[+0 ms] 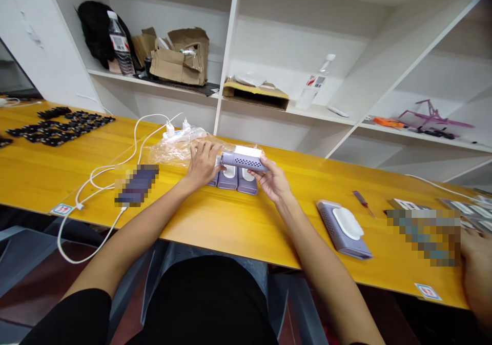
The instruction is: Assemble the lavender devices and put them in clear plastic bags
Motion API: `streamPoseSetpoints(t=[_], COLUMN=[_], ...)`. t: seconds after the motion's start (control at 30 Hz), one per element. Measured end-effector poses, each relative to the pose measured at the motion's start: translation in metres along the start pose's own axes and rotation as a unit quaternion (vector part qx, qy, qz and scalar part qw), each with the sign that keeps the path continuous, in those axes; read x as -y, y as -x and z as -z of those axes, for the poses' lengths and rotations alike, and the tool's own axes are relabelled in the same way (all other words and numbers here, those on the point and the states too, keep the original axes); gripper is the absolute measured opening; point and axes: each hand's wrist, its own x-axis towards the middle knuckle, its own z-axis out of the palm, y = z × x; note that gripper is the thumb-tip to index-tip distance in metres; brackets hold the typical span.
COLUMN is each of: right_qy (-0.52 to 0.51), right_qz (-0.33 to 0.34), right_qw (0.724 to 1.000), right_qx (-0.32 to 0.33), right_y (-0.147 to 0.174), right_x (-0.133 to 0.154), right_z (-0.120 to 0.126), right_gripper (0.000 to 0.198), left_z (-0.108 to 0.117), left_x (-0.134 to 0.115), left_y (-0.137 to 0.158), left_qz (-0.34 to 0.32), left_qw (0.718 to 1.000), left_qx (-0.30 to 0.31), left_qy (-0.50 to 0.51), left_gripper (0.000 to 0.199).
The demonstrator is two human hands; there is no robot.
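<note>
My right hand [273, 180] grips a lavender plastic device [246, 161] by its right end. The device is held nearly level, its perforated side toward me and a white part on top. My left hand [204, 161] is stretched out at the device's left end, fingers spread and pointing away from me. Whether its thumb touches the device, I cannot tell. Just below stand similar lavender devices [227, 182] in a row, with white oval pads on them. They are partly covered by the held one and by my left hand.
Clear plastic wrap [172, 149] and a power strip with white chargers lie behind my left hand. A phone [137, 185] with a white cable lies left. Rightward are another lavender device [344, 229], a screwdriver [363, 203] and another person's hand [474, 247]. Shelves rise behind the table.
</note>
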Motion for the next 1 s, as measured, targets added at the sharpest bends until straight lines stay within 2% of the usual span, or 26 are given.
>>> streamPoseSetpoints(t=[0.1,0.2,0.27,0.37,0.43,0.57,0.73,0.8,0.9,1.0], right_qy=[0.017,0.038,0.045,0.052,0.055,0.046,0.040,0.032,0.021,0.024], right_qz=[0.030,0.066,0.079,0.085,0.091,0.105,0.121,0.126,0.129,0.131], right_qw=[0.999,0.997,0.996,0.995,0.994,0.993,0.991,0.991,0.991,0.991], right_qx=[-0.008,-0.021,-0.025,-0.017,-0.005,0.016,0.041,0.043,0.037,0.027], right_y=[-0.001,-0.004,-0.006,-0.006,-0.006,-0.004,-0.004,-0.005,-0.007,-0.009], right_x=[0.000,0.000,0.000,0.001,0.001,0.004,0.007,0.008,0.009,0.010], right_z=[0.001,0.004,0.006,0.008,0.008,0.009,0.012,0.013,0.014,0.015], right_gripper=[0.053,0.058,0.062,0.064,0.063,0.061,0.056,0.053,0.053,0.054], left_z=[0.000,0.005,0.010,0.016,0.018,0.017,0.013,0.012,0.010,0.007], left_x=[0.002,0.007,0.010,0.012,0.012,0.012,0.021,0.024,0.026,0.027], left_y=[0.001,0.004,0.006,0.006,0.004,-0.002,-0.005,-0.006,-0.007,-0.007], left_qz=[-0.026,-0.055,-0.070,-0.061,-0.042,-0.024,-0.024,-0.053,-0.076,-0.094], left_qw=[0.999,0.991,0.985,0.988,0.994,0.999,0.977,0.964,0.964,0.979], left_qx=[0.025,0.077,0.107,0.120,0.095,-0.034,-0.210,-0.248,-0.236,-0.154], left_qy=[0.033,0.092,0.119,0.079,0.026,-0.024,0.035,0.074,0.096,0.099], left_gripper=[0.076,0.081,0.073,0.042,0.024,0.003,0.007,0.008,0.025,0.056])
